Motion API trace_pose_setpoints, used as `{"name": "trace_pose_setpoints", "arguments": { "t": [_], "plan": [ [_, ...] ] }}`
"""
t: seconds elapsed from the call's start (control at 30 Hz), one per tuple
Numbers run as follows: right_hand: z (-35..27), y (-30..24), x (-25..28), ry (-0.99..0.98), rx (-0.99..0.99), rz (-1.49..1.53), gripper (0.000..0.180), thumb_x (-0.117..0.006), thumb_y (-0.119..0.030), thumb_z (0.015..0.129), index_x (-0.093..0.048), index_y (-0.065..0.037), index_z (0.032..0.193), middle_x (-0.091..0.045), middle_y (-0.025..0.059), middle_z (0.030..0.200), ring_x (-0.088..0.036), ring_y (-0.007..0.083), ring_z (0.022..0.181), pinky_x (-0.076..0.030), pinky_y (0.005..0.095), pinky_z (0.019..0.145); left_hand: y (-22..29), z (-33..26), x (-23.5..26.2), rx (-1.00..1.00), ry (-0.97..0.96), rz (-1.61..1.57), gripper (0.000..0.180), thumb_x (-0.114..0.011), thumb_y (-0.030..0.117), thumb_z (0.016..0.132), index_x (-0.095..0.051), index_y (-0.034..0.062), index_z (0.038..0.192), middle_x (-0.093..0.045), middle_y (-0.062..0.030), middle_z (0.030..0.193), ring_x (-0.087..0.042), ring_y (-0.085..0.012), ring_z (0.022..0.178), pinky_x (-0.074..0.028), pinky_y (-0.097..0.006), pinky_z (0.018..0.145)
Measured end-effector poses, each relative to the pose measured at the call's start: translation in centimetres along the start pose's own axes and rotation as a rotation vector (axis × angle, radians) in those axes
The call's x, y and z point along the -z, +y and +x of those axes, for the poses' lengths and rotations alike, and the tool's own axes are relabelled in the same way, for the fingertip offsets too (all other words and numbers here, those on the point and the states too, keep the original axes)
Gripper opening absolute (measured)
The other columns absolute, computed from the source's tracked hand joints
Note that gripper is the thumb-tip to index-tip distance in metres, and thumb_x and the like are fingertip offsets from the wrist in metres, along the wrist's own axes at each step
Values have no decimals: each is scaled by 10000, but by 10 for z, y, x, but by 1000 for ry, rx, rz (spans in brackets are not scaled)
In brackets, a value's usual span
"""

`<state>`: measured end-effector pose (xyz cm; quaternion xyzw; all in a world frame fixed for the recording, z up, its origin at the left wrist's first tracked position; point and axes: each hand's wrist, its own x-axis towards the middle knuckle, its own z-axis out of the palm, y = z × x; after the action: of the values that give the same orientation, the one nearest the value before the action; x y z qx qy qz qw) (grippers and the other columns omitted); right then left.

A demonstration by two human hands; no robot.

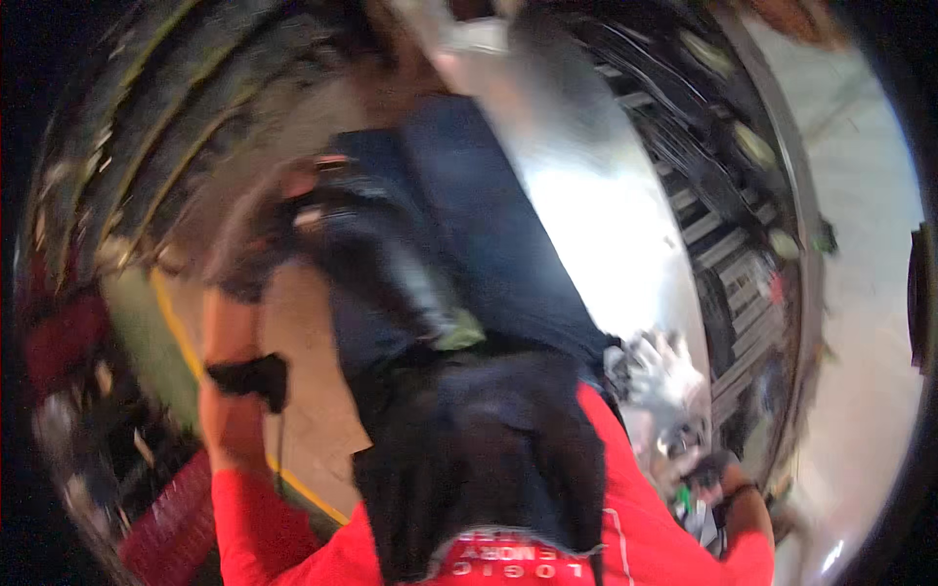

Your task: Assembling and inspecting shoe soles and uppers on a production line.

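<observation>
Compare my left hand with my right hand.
The left hand reaches far forward to the dark blue cloth; the right hand sits low, near a crumpled white thing. The left wrist wears a bulky black strap, the right a thin black band. Both are bare, blurred, with red sleeves.

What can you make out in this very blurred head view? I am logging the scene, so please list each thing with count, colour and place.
dark cloth: one, navy to black, centre, hanging from upper middle down over the person's front
shiny metal surface: one, silver, right of centre, under the cloth's right edge
slatted rack: one, dark with pale bars, right of the metal surface
yellow floor line: one, lower left, on pale floor
red crate-like thing: one, bottom left; too blurred to identify
pale crumpled thing: one, white-grey, right of centre; unclear what it is
red sleeves: two, bottom edge
black strap: one, around the left forearm
left hand: at the cloth's upper left edge, grip blurred
right hand: lower right, among small blurred items
</observation>
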<state>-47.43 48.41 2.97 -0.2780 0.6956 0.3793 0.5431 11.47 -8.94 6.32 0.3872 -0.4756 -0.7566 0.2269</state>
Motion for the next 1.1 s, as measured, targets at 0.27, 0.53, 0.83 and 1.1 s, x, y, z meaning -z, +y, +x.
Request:
{"name": "trace_pose_setpoints", "arguments": {
  "t": [0.27,0.53,0.83,1.1],
  "plan": [
    [-114,-319,222,837,1229,262,510,-832,-177,820,-672,-24,1280,-490,33,872,-468,146,769,-417,289,698,-8,13,-19,-120,-124,-228,457,-662,246,954,-608,-59,1290,-695,-168,1248,-709,-251,1043,-570,-381,975],
    [-205,-531,237,1120,1626,48,677,-878,-570,677,-669,-15,1002,-544,160,1028,-580,376,979,-504,470,829,-13,-5,-33,-291,214,233,429,-664,322,985,-705,-9,1255,-731,-100,1163,-646,-166,1025,-526,-345,945],
    [-221,-485,182,822,2064,-82,549,-959,-434,653,-695,-111,1011,-625,115,1012,-636,345,968,-545,457,897,-42,23,-7,-438,862,817,309,-603,297,1010,-669,4,936,-692,-225,876,-673,-370,821,-535,-491,773],
    [-151,-392,236,711,1731,1092,531,-770,-498,915,-624,-84,1214,-728,119,1114,-697,252,1037,-566,372,883,-64,15,-28,-313,702,357,337,-695,271,979,-668,53,1234,-700,-20,1044,-621,-104,944,-513,-297,866]
  ]
}}
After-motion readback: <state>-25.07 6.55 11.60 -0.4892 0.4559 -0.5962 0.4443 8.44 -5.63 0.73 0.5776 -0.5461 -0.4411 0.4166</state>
